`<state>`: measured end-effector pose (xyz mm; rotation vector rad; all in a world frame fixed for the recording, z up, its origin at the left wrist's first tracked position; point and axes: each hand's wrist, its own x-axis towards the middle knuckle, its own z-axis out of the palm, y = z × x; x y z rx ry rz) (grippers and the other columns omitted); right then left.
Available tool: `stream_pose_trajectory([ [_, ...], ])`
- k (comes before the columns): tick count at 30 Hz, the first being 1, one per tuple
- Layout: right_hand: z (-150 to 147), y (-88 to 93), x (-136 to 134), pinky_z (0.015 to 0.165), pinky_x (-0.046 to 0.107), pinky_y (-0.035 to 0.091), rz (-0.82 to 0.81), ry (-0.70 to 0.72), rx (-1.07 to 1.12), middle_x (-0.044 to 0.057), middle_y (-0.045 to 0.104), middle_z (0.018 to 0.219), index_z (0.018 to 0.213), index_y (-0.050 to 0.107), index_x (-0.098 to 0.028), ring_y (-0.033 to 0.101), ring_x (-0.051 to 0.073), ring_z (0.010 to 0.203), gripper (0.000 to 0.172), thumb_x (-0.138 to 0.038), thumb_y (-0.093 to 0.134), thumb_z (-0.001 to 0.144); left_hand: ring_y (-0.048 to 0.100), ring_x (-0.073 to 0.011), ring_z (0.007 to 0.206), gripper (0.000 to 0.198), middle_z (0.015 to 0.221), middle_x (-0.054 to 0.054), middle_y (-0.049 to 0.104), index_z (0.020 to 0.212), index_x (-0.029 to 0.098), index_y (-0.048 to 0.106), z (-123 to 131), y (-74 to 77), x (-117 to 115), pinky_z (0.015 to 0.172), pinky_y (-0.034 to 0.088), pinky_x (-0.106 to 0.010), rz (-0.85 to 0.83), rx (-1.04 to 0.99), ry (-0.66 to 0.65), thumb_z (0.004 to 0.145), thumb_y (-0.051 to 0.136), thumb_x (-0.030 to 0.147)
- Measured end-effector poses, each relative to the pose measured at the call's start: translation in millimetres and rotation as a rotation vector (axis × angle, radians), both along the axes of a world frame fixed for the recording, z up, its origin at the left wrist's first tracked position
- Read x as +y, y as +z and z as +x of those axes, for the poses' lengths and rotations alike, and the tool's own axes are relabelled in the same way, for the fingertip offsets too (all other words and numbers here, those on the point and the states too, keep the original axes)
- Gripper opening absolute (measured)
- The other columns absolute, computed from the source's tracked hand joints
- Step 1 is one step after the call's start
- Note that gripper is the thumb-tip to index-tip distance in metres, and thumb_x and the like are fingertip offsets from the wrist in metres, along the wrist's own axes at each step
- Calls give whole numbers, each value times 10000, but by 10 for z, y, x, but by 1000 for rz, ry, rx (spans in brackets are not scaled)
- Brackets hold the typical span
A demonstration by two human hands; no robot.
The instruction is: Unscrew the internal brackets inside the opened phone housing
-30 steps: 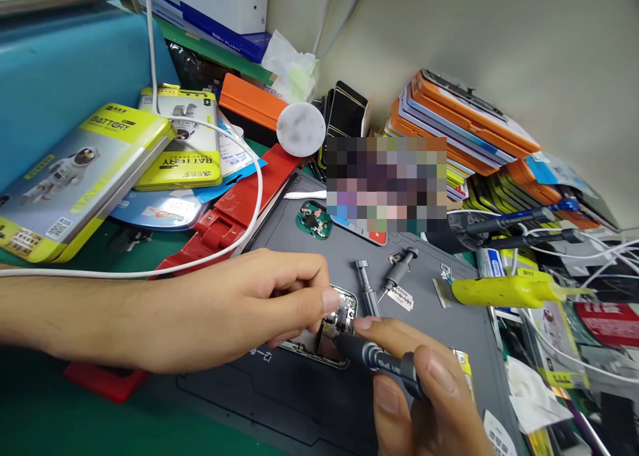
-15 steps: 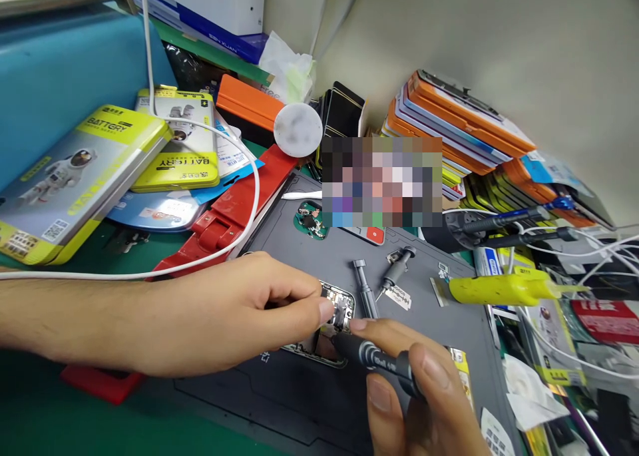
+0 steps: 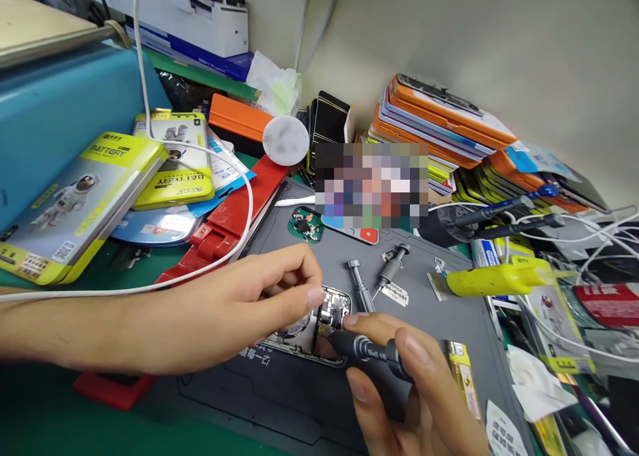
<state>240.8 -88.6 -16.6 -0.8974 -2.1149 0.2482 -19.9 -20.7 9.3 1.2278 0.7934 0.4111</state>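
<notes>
An opened phone [image 3: 319,323] with bare circuitry lies on a dark grey work mat [image 3: 424,329]. My left hand [image 3: 234,309] comes in from the left, its fingers curled and pinching the phone's upper edge to hold it down. A black precision screwdriver [image 3: 369,353] is gripped in my right hand [image 3: 419,396] at the lower right, and its tip points into the phone's upper end. The forefinger of that hand rests along the tool near the tip.
Two loose screwdrivers [image 3: 379,283], a razor blade [image 3: 397,294] and a yellow scraper [image 3: 492,279] lie on the mat. A small green board [image 3: 304,223], yellow battery boxes [image 3: 80,203], a white cable [image 3: 219,243], a red tool [image 3: 224,223] and stacked phone cases [image 3: 439,123] surround it.
The camera has shifted, so everything sits a little lower and further left. Both hands stay at the phone; more of its circuitry shows beside my left thumb.
</notes>
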Motion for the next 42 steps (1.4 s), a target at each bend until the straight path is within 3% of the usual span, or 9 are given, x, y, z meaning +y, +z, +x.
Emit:
stream_pose_trajectory([
  [3,-9,-4,23,1114,396,640,40,15,-11,142,742,1339,1747,324,-163,708,203,1315,943,68,683,907,511,-115,732,178,804,73,578,977,249,643,15,-54,12,626,382,-227,60,10,-2,1086,719,369],
  [6,-22,3,30,1107,427,653,59,26,-10,150,753,1329,1749,304,-151,698,217,1337,970,74,706,896,545,-119,735,177,787,68,623,955,246,704,24,-73,31,623,388,-235,70,53,-15,1057,760,379],
  [13,-50,-29,42,961,394,714,85,-7,36,121,811,1168,1714,386,-166,780,206,1146,935,104,718,882,581,-126,751,203,876,26,695,998,248,801,4,-109,23,616,429,-224,58,58,-33,1027,794,449],
  [19,-99,40,-19,890,325,743,-8,-210,310,63,838,1190,1679,450,-260,846,191,994,937,116,721,864,654,-109,671,223,902,8,756,1006,223,815,49,-53,24,621,511,-207,-29,66,-6,1001,816,445],
  [25,-140,145,-58,812,321,760,-290,-291,646,34,814,1156,1666,423,-361,840,164,834,719,-35,613,1054,646,-104,659,269,1005,-56,824,1061,184,850,83,79,36,629,496,-217,-52,131,-39,1025,777,440],
  [32,-70,121,-64,858,303,748,-488,-223,707,61,836,1180,1653,442,-359,868,190,973,629,-132,623,1096,652,-91,680,233,1049,-42,840,1077,204,870,53,-4,52,655,521,-189,-29,77,-83,1048,762,410],
  [42,-120,128,-75,829,298,748,-474,-214,669,56,840,1155,1613,492,-369,867,189,924,582,-159,643,1093,662,-58,688,144,1043,5,855,1048,253,892,30,-33,41,623,506,-127,-49,17,-84,1030,810,369],
])
